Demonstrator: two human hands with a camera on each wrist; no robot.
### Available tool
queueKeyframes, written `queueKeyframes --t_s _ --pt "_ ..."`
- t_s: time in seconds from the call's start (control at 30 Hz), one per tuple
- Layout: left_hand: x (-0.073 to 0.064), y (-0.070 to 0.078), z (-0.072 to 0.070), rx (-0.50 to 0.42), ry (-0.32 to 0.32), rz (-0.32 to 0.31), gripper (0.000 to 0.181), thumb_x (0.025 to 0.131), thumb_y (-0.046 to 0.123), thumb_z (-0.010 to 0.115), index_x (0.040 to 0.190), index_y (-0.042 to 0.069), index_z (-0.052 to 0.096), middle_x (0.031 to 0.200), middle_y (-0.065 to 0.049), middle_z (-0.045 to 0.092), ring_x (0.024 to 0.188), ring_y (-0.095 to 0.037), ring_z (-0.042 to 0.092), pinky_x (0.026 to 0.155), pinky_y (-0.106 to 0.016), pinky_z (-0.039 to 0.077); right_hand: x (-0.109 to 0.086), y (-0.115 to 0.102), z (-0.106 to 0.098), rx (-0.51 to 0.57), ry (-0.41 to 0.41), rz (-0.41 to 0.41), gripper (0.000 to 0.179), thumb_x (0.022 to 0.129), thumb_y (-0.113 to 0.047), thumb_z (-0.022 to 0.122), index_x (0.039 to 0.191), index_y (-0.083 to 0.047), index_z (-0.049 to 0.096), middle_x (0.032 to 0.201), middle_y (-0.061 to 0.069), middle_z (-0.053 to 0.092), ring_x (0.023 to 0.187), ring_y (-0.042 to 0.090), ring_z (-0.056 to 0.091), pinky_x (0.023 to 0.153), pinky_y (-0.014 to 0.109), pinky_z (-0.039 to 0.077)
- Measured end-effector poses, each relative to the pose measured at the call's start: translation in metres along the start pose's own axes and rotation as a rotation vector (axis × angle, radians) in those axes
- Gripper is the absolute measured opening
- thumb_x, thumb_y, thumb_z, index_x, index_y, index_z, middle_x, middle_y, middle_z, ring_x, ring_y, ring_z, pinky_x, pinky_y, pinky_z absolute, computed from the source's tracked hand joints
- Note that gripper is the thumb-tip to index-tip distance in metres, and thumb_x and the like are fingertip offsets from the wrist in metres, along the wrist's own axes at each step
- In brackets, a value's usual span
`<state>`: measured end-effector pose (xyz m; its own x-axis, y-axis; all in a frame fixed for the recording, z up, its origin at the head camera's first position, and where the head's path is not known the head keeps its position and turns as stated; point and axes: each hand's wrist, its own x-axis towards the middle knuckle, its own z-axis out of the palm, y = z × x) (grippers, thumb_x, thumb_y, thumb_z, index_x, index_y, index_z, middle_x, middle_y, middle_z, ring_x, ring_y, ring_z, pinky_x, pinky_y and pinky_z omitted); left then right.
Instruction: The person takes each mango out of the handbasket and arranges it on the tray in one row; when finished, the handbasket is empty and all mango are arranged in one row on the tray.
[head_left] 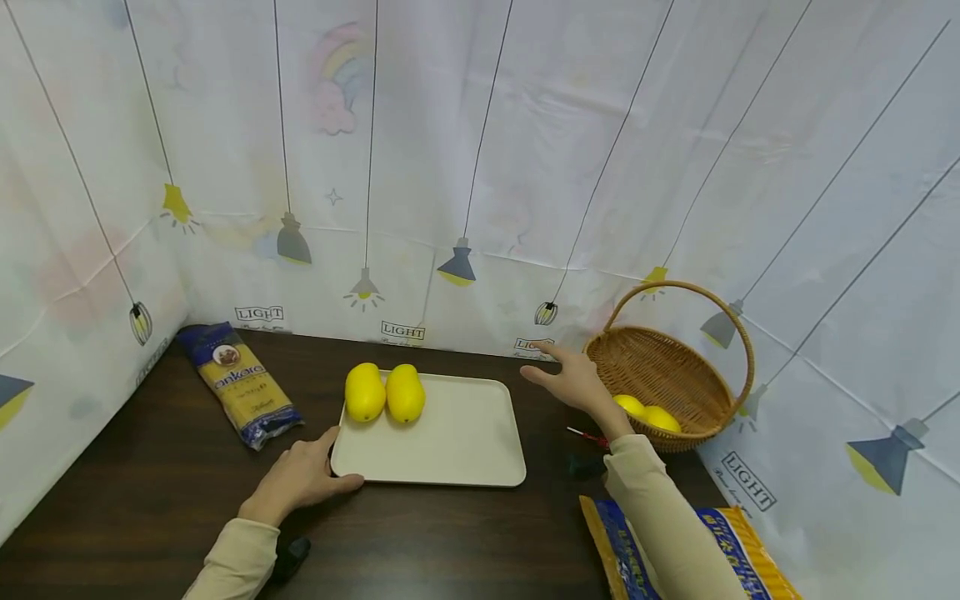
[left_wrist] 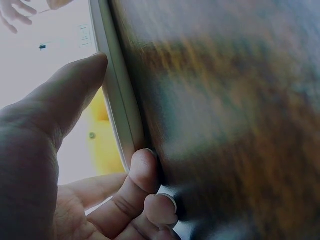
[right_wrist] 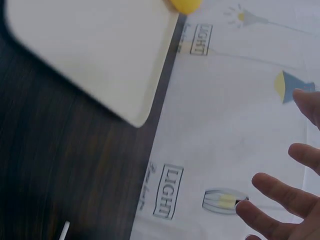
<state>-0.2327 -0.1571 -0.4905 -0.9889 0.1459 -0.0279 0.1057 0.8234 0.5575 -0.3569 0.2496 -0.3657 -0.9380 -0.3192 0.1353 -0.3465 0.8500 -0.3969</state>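
Observation:
A cream rectangular tray point(head_left: 465, 433) lies on the dark wooden table. Two yellow lemons point(head_left: 365, 393) sit side by side at its far left corner. My left hand point(head_left: 300, 475) grips the tray's left end; in the left wrist view the thumb point(left_wrist: 80, 82) is at the rim and curled fingers point(left_wrist: 144, 170) reach its outer side. Between tray and wicker basket point(head_left: 660, 367), my right hand point(head_left: 572, 379) is held in the air with fingers spread and nothing in them. Inside the basket are more lemons point(head_left: 662, 418), partly covered by its rim.
A blue and yellow packet point(head_left: 243, 383) lies at the back left. Another blue and yellow packet point(head_left: 738, 550) is at the front right, partly under my right forearm. A small red and white item point(head_left: 588, 435) lies near the basket. A patterned curtain point(head_left: 450, 167) borders the table.

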Motion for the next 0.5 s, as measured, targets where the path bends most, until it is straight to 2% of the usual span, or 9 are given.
queueKeyframes --t_s 0.17,0.5 --pt "0.002 -0.002 0.0 0.0 0.004 0.005 0.096 0.08 0.055 0.078 0.151 0.002 0.041 0.066 0.001 0.057 0.06 -0.013 0.051 0.062 -0.033 0.044 -0.01 0.022 -0.011 0.002 0.026 0.037 0.069 0.095 -0.052 0.063 0.153 -0.018 0.045 0.155 0.017 0.047 0.144 0.046 0.039 0.11 0.079 0.012" --pt "0.001 0.0 0.001 -0.01 0.001 -0.007 0.097 0.079 0.056 0.079 0.15 0.003 0.042 0.066 0.0 0.056 0.06 -0.014 0.051 0.061 -0.032 0.042 -0.036 0.053 -0.032 -0.04 0.063 0.098 0.07 0.096 -0.054 0.06 0.152 -0.014 0.045 0.155 0.022 0.044 0.143 0.05 0.037 0.106 0.08 0.015"
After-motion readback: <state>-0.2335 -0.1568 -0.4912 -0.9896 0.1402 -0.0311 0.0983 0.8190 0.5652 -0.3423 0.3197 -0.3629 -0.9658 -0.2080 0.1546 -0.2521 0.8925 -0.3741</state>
